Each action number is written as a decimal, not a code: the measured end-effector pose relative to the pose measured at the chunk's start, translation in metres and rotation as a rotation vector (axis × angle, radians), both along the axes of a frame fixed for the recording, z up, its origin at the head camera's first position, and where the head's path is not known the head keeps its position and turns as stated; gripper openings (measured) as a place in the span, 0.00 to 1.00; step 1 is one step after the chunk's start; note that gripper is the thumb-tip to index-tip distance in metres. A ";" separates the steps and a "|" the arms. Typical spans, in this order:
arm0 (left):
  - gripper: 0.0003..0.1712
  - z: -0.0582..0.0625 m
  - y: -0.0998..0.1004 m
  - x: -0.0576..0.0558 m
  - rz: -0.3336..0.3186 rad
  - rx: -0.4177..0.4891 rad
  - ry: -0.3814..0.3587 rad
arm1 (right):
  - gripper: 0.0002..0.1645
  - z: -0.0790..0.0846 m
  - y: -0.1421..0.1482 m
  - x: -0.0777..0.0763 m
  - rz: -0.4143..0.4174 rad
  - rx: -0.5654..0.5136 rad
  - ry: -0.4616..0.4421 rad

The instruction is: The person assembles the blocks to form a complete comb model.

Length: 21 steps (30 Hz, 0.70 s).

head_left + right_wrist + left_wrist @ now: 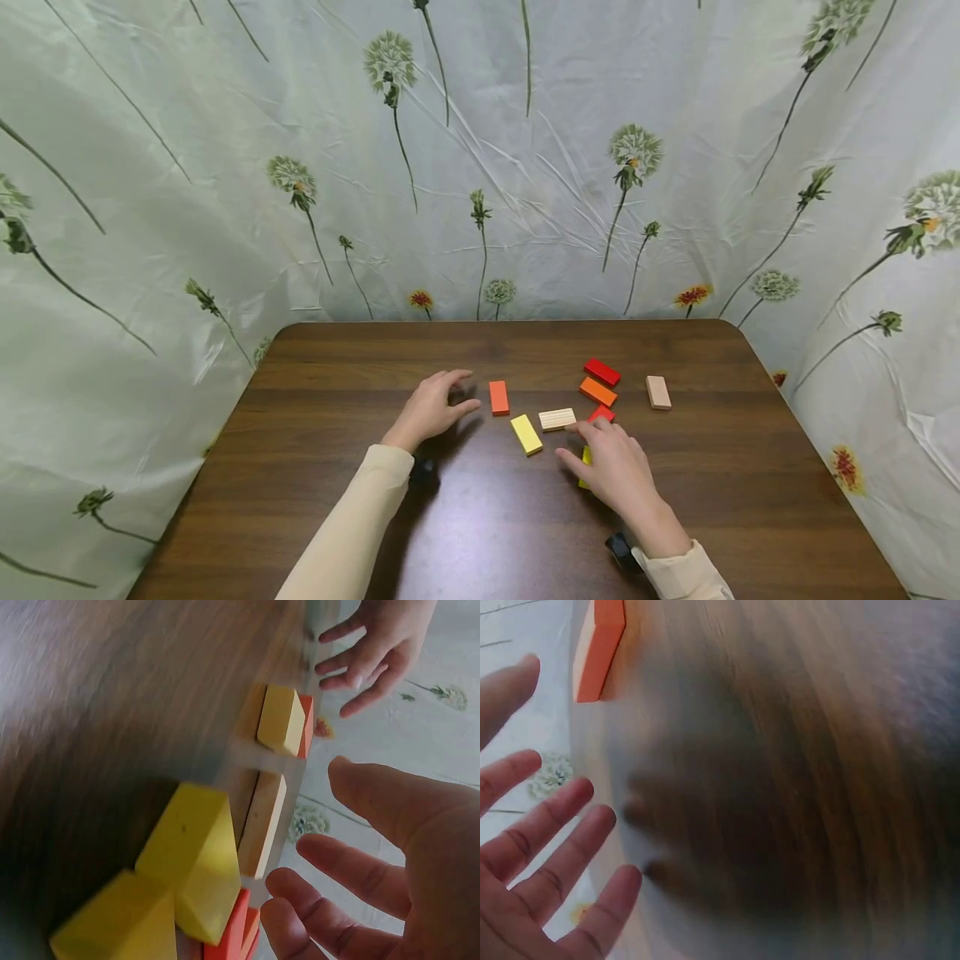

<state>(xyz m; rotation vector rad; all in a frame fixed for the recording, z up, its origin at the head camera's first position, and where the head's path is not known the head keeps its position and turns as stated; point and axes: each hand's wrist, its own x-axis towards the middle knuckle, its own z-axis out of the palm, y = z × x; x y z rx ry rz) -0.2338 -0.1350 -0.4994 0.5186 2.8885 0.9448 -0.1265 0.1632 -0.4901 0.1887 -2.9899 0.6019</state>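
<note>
My left hand (pixel 431 412) hovers over the table with its fingers spread and holds nothing. Just to its right lies an orange-red block (pixel 498 398), also visible at the top of the left wrist view. Over the right-hand blocks, my right hand (pixel 617 467) has loosely extended fingers and nothing in its grasp. It partly hides a yellow block (pixel 585 471) and a red block (pixel 601 413); the right wrist view shows two yellow blocks (pixel 187 855) close together there. A light wood block (pixel 557 419) sits beside its fingertips, and another yellow block (pixel 527 435) lies between the hands.
Farther back are a red block (pixel 602 372) and an orange block (pixel 597 392), close together. A pale block (pixel 658 392) lies apart to the right. The brown wooden table (pixel 337 358) backs onto a flower-printed curtain (pixel 540 208).
</note>
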 end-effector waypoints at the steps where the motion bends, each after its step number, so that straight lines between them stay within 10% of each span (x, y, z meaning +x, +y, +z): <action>1: 0.34 -0.001 0.001 -0.002 -0.007 0.007 -0.008 | 0.22 -0.001 -0.002 0.000 0.000 -0.005 0.000; 21: 0.41 -0.011 0.015 -0.026 -0.028 -0.014 -0.116 | 0.19 -0.014 -0.031 -0.004 -0.023 -0.081 -0.012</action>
